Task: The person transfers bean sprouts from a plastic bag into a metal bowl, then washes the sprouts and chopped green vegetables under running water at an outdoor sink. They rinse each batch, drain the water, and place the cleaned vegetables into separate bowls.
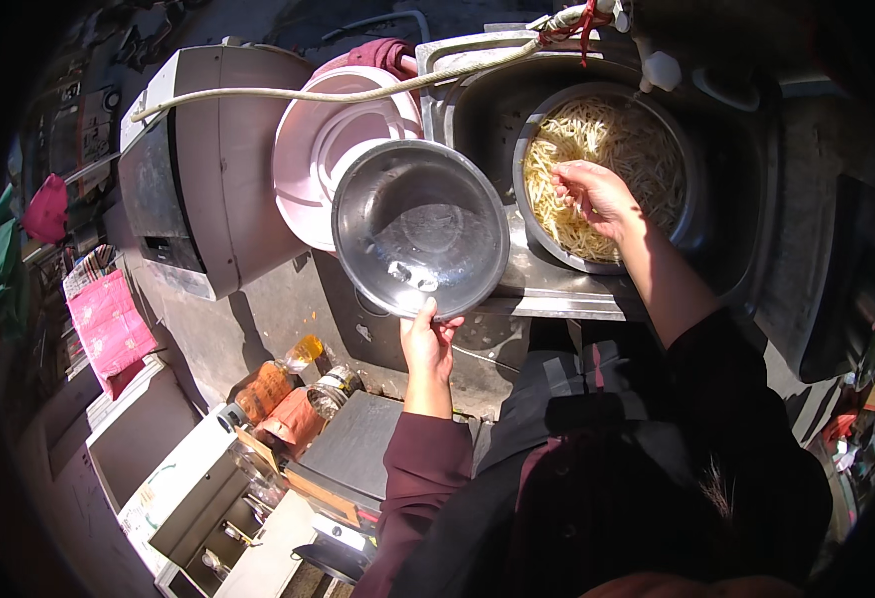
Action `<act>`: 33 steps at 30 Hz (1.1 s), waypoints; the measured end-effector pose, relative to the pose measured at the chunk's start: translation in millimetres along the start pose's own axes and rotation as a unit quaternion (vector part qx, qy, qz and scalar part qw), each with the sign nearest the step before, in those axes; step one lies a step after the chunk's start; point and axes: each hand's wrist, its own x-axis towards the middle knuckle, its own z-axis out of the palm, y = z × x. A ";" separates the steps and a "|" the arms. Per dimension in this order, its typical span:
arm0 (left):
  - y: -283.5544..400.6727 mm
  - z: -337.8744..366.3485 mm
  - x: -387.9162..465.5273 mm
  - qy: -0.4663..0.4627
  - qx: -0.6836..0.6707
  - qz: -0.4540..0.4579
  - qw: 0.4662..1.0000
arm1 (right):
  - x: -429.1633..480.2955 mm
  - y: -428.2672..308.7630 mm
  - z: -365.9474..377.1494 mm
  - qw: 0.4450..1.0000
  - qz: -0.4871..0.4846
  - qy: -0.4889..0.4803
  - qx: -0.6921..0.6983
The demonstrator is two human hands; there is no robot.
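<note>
My left hand (pixel 430 351) grips the near rim of a metal bowl (pixel 426 224), thumb on the rim; no food shows in it apart from a few pale bits or glints near that edge. The bowl is held left of the sink, partly over a pink plastic basin (pixel 295 164). My right hand (pixel 594 194) is over a large round metal basin (pixel 521 190) of bean sprouts (pixel 602 134), fingertips bent together at the sprouts. Whether the fingers pinch any sprouts cannot be told. The basin of sprouts stands in a stainless steel sink (pixel 572 288).
A pale hose (pixel 258 93) runs across above the pink basin towards a tap wrapped in red ties. A white and grey appliance (pixel 235 172) stands at the left. Nearer are bottles (pixel 303 351), a dark-topped box (pixel 347 441) and a pink cloth item (pixel 112 321).
</note>
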 end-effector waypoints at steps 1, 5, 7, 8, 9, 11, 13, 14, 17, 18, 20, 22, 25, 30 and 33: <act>-0.3 0.5 -0.3 0.009 0.001 0.000 1.000 | 1.0 2.4 15.1 0.999 -0.027 -0.020 -0.009; -2.8 3.8 -1.3 0.020 -0.010 0.017 1.000 | 30.7 29.9 73.1 0.733 -0.418 -0.022 -0.536; -1.8 4.6 -1.5 0.015 -0.004 0.013 1.000 | 36.6 45.6 82.2 0.704 -0.206 -0.036 -0.678; -1.2 4.7 -2.0 0.013 0.002 0.015 1.000 | 38.5 51.6 84.4 0.693 -0.177 -0.033 -0.698; -0.2 4.6 -2.1 0.013 0.007 0.016 1.000 | 34.9 54.3 79.7 0.694 -0.152 -0.043 -0.702; -0.6 3.3 -4.3 0.019 0.006 0.014 1.000 | 24.5 59.7 74.1 0.702 -0.147 -0.056 -0.695; -0.6 4.0 -2.6 0.007 0.001 0.010 1.000 | 13.6 56.0 64.9 0.716 -0.184 -0.047 -0.672; -0.8 3.3 -3.3 -0.012 -0.005 0.021 1.000 | 5.5 53.3 57.7 0.744 -0.218 -0.018 -0.631; -0.6 1.9 -1.7 -0.002 -0.002 0.011 1.000 | -0.6 29.7 22.2 0.845 -0.230 0.064 -0.478; -1.8 2.1 -1.3 0.005 -0.006 0.021 1.000 | 1.0 21.0 5.9 0.903 -0.187 0.089 -0.377; -2.3 1.6 -0.3 0.007 -0.004 0.017 1.000 | 7.0 4.4 -31.7 0.942 -0.152 0.110 -0.278; -3.2 1.1 0.3 0.003 -0.004 0.017 1.000 | 7.8 4.3 -62.5 0.904 -0.234 0.083 -0.348; -4.1 -0.1 0.0 -0.002 -0.008 0.012 1.000 | 9.1 11.4 -88.9 0.629 -0.389 0.062 -0.670; -4.0 -2.9 0.0 -0.017 -0.010 0.015 1.000 | 2.3 13.3 -85.1 0.674 -0.259 0.098 -0.685; -4.1 -4.3 -0.2 -0.012 -0.016 0.008 1.000 | -5.5 2.2 -66.4 0.797 -0.145 0.153 -0.566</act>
